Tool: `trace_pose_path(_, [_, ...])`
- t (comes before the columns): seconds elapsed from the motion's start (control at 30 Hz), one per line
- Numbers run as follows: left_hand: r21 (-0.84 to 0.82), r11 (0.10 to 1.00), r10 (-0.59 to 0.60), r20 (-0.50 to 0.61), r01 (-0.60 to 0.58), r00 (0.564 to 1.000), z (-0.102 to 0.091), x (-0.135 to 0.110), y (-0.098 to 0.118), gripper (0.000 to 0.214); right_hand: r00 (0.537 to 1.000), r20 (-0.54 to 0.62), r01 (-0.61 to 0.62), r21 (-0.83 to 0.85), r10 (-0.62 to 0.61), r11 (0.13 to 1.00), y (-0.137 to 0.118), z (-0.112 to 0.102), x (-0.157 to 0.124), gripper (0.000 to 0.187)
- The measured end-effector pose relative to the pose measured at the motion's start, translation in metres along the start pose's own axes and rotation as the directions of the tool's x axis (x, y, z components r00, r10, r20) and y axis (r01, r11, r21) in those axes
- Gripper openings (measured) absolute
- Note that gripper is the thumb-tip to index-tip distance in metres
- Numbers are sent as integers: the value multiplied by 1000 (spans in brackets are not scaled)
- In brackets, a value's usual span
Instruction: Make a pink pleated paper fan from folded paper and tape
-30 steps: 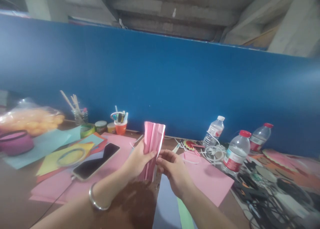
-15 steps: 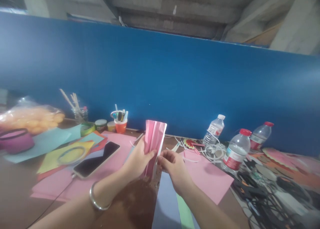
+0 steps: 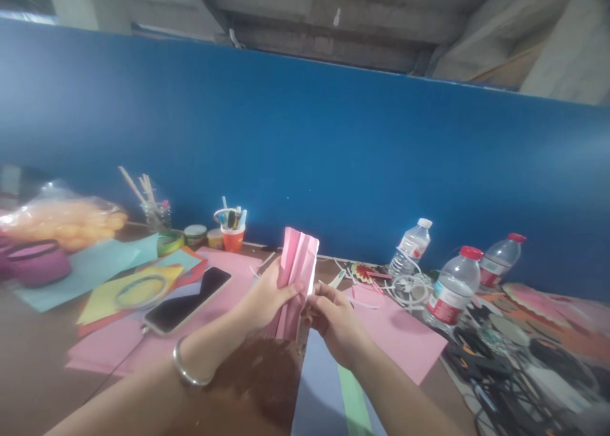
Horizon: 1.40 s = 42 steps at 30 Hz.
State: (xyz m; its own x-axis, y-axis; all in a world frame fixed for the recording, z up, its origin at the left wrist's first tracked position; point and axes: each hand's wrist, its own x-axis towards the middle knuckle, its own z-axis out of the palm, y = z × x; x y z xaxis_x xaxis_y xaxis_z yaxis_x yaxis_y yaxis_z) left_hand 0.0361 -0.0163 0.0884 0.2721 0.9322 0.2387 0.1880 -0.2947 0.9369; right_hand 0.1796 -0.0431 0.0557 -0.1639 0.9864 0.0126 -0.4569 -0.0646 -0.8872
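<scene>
A pink paper folded into accordion pleats (image 3: 299, 262) stands upright above the table's middle. My left hand (image 3: 261, 304) is closed round its left side, fingers across the front of the pleats. My right hand (image 3: 333, 318) pinches the paper's lower right edge with bent fingers. A silver bangle (image 3: 183, 371) sits on my left wrist. Under my hands lie a flat pink sheet (image 3: 398, 337) and pale blue and green strips (image 3: 350, 401).
A phone (image 3: 188, 299) lies on coloured sheets at the left, near a purple bowl (image 3: 35, 264) and a bag of orange things (image 3: 64, 217). An orange cup of pens (image 3: 232, 232) stands by the blue wall. Three water bottles (image 3: 450, 290) and tangled cables (image 3: 515, 372) fill the right.
The pleated paper has stayed upright between both hands. My right hand has moved up and closer to its lower right edge; the view has shifted slightly.
</scene>
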Motion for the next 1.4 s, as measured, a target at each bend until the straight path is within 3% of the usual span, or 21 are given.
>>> trace_pose_path(0.27, [-72,997,-33,28,35,999,0,1,-7,36,994,107,15,55,-21,998,2,-4,0,16])
trace_pose_path(0.83, [-3,1000,-3,-9,3,1000,1,2,-8,30,996,84,34,-37,-31,999,3,-5,1,20])
trace_pose_path(0.97, [21,1000,0,-77,2,997,1,3,-6,29,995,74,66,-89,-59,994,4,-6,3,20])
trace_pose_path(1.1, [-21,1000,-20,-151,17,988,0,5,-4,28,992,46,121,-187,-115,975,3,-3,2,33])
trace_pose_path(1.4, [-10,999,38,-123,-40,992,-1,9,-7,34,994,62,98,-170,-89,980,1,0,-1,41])
